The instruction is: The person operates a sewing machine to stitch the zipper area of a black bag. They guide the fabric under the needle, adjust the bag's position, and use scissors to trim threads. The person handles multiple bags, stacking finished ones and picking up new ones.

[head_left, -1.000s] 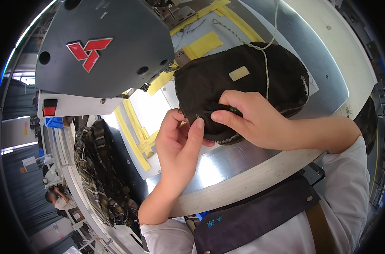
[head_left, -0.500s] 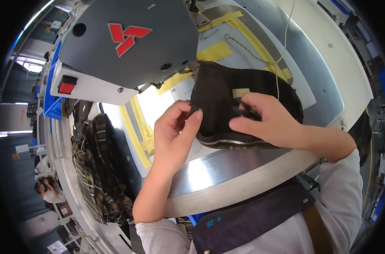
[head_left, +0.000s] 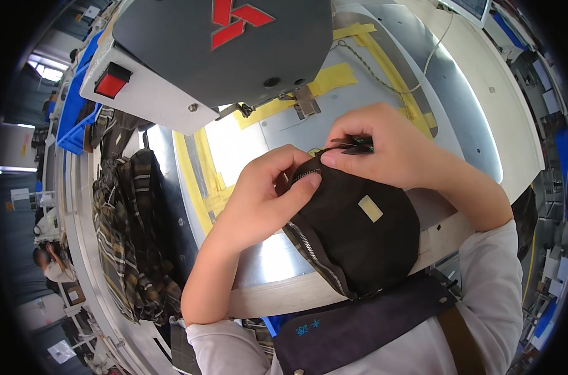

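Observation:
A dark brown fabric piece (head_left: 365,237), like a bag part, hangs between my hands over the table's near edge. A metal zipper (head_left: 318,250) runs along its left side, and a small pale yellow label (head_left: 370,209) sits on its face. My left hand (head_left: 274,194) pinches the upper left edge of the fabric between thumb and fingers, by the zipper end. Small dark thread snips (head_left: 356,145) lie in my closed right hand (head_left: 384,150). Their tips point left at the fabric's top edge, close to my left fingers. Whether the blades touch a thread is too small to tell.
A grey sewing machine head (head_left: 228,56) with a red switch (head_left: 112,80) stands ahead, its presser foot (head_left: 306,105) over the plate. Yellow tape (head_left: 334,76) frames the plate. Plaid fabric pieces (head_left: 124,244) hang at left beside a blue bin (head_left: 78,128). A cord (head_left: 384,87) lies behind.
The fabric has come away from the presser foot toward me and turned, its zipper now slanting down the left. My right hand has moved up and left with the snips, close to my left hand.

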Demonstrator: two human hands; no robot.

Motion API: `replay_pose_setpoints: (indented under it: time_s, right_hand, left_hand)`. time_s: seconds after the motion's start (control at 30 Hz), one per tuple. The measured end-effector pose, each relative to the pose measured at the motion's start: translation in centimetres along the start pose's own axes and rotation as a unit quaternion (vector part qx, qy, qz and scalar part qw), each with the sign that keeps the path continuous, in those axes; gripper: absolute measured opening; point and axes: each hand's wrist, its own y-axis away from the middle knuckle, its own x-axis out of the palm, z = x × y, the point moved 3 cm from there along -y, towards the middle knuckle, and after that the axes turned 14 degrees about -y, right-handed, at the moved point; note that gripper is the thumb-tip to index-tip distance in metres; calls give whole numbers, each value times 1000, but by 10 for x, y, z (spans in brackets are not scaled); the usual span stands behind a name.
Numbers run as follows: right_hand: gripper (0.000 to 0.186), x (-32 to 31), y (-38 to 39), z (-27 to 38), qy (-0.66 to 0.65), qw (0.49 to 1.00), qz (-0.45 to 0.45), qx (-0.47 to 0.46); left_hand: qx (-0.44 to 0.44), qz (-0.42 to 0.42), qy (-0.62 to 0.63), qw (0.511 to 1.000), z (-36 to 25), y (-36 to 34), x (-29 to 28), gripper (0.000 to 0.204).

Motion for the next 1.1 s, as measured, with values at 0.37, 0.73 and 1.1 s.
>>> replay_pose_setpoints:
  time_s: [0.37,0.73,1.1]
  right_hand:
    - [15,0,2,-20,-45,998,-16,28]
    - [18,-2,0,-20,-64,996,-21,51]
    - [24,2,1,-26,-75,996,-39,17]
  left_hand:
    - [76,-22,-92,993,4,-9,8,17]
    - [-5,-7,-25,1000,12,-10,12,15]
    - [68,-13,-91,993,8,-10,10,13]
